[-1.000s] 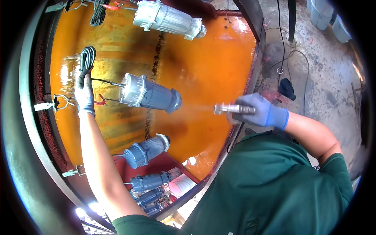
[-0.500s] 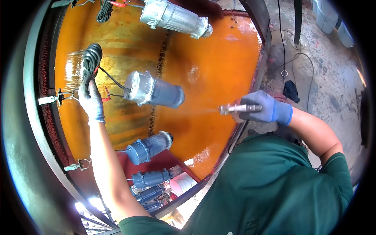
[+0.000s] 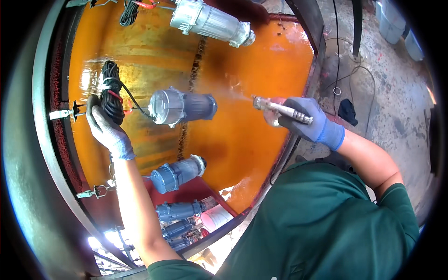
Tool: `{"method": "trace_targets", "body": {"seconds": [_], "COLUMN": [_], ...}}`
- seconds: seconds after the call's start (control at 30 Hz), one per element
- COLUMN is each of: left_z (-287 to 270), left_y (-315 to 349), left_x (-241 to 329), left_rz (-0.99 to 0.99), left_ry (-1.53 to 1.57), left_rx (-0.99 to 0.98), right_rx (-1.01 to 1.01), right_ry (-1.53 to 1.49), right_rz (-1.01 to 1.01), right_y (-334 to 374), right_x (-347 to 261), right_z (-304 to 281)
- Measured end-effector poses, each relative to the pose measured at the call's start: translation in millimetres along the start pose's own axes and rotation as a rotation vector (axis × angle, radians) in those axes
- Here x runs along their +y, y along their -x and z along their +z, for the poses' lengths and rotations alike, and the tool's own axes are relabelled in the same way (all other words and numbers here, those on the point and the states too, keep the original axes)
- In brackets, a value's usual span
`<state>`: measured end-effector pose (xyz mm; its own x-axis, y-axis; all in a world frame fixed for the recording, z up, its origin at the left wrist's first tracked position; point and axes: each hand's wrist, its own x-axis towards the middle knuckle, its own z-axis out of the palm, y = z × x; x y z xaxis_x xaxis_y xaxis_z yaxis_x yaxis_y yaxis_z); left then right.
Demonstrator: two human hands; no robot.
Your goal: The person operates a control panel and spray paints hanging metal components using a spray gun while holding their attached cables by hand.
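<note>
The right hand (image 3: pixel 310 122), in a blue glove, was closed around a metal spray gun (image 3: pixel 280 109), its nozzle aimed leftward with a thin mist leaving the tip toward a grey pump motor (image 3: pixel 179 106) hanging in the middle of the booth. The left hand (image 3: pixel 106 130), in a grey-blue glove, was raised and curled against a coiled black cable (image 3: pixel 111 91), gripping its lower end beside a metal hook (image 3: pixel 63 113) on the booth's rim. A lead ran from that coil to the grey motor's end cap. Above hung a paler motor (image 3: pixel 210 21), tilted, and below it a blue motor (image 3: pixel 177 173), with more blue ones (image 3: pixel 179 211) stacked lower down. Behind them all stood the glossy orange-stained back wall (image 3: pixel 261 60) of the spray booth, streaked and wet-looking. To the right lay a stained concrete floor (image 3: pixel 387 88) with a loose cable.
</note>
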<state>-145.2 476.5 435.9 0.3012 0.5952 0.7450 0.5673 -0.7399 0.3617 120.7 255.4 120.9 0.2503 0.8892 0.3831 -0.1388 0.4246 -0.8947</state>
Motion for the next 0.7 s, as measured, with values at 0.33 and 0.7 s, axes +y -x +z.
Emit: {"method": "trace_targets", "body": {"seconds": [0.33,0.7], "left_z": [-20.9,-52.5], "left_y": [22.7,39.5], "left_x": [1.6,-9.7], "left_rz": [-0.176,-0.225], "left_ry": [-0.056,-0.059], "left_rx": [-0.006,0.077], "right_rx": [-0.197,-0.402], "right_ry": [0.164,0.293], "right_rz": [0.056,0.080], "right_y": [3.3,-1.2], "right_x": [5.4,27.5], "right_z": [7.7,-3.2]}}
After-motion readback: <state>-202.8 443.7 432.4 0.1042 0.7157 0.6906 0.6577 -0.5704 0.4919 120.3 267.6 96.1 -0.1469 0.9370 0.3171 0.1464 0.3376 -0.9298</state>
